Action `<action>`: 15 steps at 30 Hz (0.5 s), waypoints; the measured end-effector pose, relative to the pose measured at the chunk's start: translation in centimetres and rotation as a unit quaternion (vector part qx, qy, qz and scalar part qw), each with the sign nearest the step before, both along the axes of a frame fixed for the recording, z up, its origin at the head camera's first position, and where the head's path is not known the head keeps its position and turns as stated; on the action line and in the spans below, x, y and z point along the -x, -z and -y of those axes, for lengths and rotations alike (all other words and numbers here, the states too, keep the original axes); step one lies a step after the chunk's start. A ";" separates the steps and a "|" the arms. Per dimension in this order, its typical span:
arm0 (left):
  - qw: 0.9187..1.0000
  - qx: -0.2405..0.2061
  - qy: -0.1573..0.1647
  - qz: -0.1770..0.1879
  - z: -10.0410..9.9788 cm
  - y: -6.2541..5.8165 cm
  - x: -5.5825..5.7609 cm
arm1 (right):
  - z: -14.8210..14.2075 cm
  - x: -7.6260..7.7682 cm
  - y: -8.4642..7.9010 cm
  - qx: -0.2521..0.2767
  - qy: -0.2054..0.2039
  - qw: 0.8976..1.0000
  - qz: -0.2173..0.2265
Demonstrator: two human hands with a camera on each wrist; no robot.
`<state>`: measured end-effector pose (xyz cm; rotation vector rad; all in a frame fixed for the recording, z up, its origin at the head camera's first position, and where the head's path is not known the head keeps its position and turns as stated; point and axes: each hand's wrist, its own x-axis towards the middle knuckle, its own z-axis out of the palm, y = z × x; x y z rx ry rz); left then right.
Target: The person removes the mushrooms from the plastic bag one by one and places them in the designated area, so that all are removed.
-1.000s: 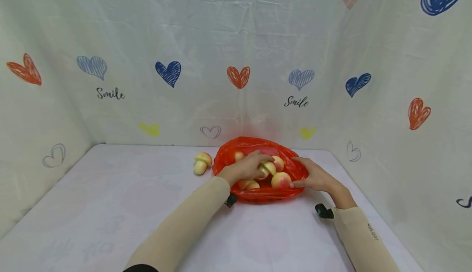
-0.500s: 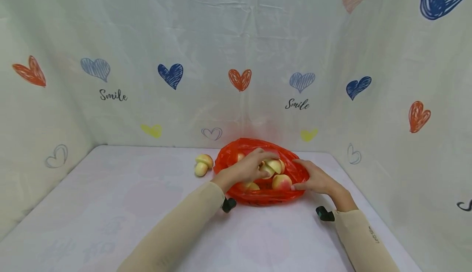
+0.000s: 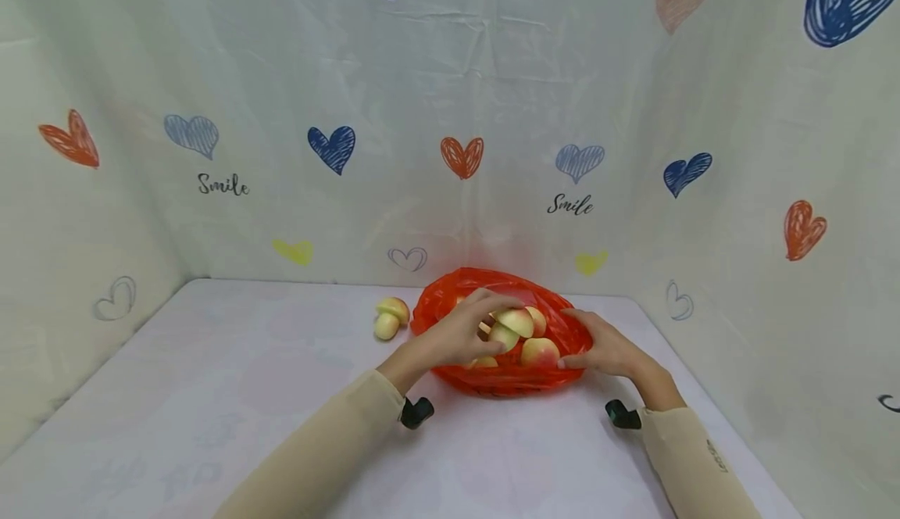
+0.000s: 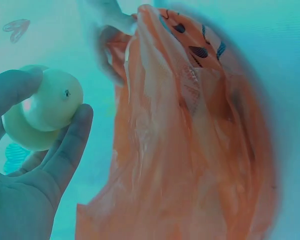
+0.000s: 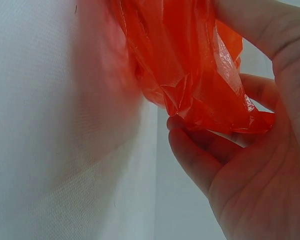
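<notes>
My left hand (image 3: 457, 333) grips a mushroom (image 3: 516, 322) with a pale yellow-green stem and pink-tinged cap, over the mouth of a red plastic bag (image 3: 502, 382). In the left wrist view, thumb and fingers curl round the mushroom (image 4: 52, 102), whose rounded stem end faces the camera beside the bag. My right hand (image 3: 610, 347) holds the bag's right rim; in the right wrist view the red plastic (image 5: 185, 65) lies between thumb and fingers. Inside the bag are several yellow-pink rounded pieces, among them one (image 3: 540, 352) by the right thumb. My left hand hides part of the contents.
A second mushroom (image 3: 391, 317) lies on the white-covered table (image 3: 281, 394), just left of the bag. Behind the bag and along the sides hangs a pale curtain (image 3: 394, 73) printed with hearts.
The left hand has gripped the mushroom among the bag's contents and raised it slightly, its wrist drawing back toward the lower left. The right hand keeps its hold on the bag rim.
</notes>
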<state>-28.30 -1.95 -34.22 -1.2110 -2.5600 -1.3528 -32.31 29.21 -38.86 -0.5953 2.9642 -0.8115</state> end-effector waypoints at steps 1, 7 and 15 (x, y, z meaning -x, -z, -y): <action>1.000 -0.001 -0.004 -0.004 0.3 0.0 -0.3 | 0.0 0.0 0.0 0.000 0.004 1.000 0.003; 0.999 -0.005 -0.030 -0.039 2.3 -0.3 -1.6 | 0.2 -0.2 0.0 0.004 0.008 1.000 0.016; 0.997 -0.030 -0.056 -0.049 6.3 -0.5 -2.5 | 0.1 -0.2 0.1 0.005 0.005 1.000 0.015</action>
